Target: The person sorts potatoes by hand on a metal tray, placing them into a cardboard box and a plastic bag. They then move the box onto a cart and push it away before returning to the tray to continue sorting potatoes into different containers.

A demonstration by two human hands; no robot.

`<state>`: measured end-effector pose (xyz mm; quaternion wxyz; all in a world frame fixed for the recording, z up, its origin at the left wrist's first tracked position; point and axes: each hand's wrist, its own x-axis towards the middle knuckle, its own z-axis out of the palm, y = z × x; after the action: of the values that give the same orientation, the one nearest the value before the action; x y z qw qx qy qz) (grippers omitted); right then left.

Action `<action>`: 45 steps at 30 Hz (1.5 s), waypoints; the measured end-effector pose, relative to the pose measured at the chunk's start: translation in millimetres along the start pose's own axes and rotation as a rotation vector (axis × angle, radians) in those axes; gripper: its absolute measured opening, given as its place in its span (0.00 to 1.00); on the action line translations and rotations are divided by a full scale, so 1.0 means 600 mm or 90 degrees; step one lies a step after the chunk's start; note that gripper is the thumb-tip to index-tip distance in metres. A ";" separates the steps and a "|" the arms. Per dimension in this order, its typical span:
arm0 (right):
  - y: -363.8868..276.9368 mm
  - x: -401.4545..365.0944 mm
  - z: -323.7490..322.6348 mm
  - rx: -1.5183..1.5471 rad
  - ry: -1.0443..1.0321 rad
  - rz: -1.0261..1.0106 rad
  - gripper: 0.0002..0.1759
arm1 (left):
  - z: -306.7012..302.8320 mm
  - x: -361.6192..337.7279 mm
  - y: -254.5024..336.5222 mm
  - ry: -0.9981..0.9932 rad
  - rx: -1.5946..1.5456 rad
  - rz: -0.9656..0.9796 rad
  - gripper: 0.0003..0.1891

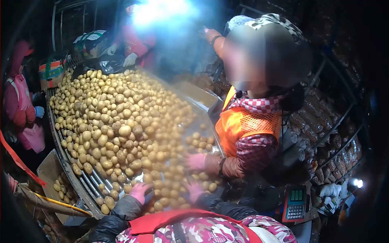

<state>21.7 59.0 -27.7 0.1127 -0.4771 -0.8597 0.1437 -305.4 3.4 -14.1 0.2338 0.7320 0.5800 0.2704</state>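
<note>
A large heap of potatoes point(121, 117) covers the metal sorting table, with metal rollers point(95, 184) showing at its near left edge. My left hand point(140, 192), in a pink glove, rests at the near edge of the heap, beside several potatoes. To its right, my right hand point(194, 191), also pink-gloved, is among potatoes near the table's front; the view there is hazy. Whether either hand holds a potato is hidden. Just beyond my right hand lies a co-worker's pink-gloved hand point(196, 161).
A co-worker in an orange vest point(247, 125) stands close on the right. Others stand at the left point(24, 97) and far side point(137, 44). A cardboard box point(50, 170) sits at the lower left, a scale display point(295, 204) at the lower right.
</note>
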 end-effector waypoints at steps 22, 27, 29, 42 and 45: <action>-0.006 -0.004 -0.003 -0.030 0.008 0.028 0.36 | -0.002 -0.001 -0.001 0.003 -0.023 -0.002 0.22; 0.004 0.000 0.009 -0.046 0.017 0.009 0.36 | -0.005 0.000 0.002 -0.007 -0.012 0.000 0.22; 0.008 0.003 0.015 -0.032 -0.011 0.030 0.37 | 0.003 -0.001 -0.008 0.015 0.022 0.002 0.23; 0.024 0.001 0.034 -0.035 -0.017 0.023 0.38 | 0.013 -0.003 -0.024 0.015 0.017 0.018 0.21; 0.007 -0.005 0.019 0.009 -0.039 0.029 0.38 | 0.013 -0.019 -0.019 -0.004 0.010 -0.007 0.20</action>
<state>23.0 56.8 -39.8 0.0864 -0.4912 -0.8505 0.1672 -310.6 -5.6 -28.7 0.2315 0.7312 0.5856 0.2622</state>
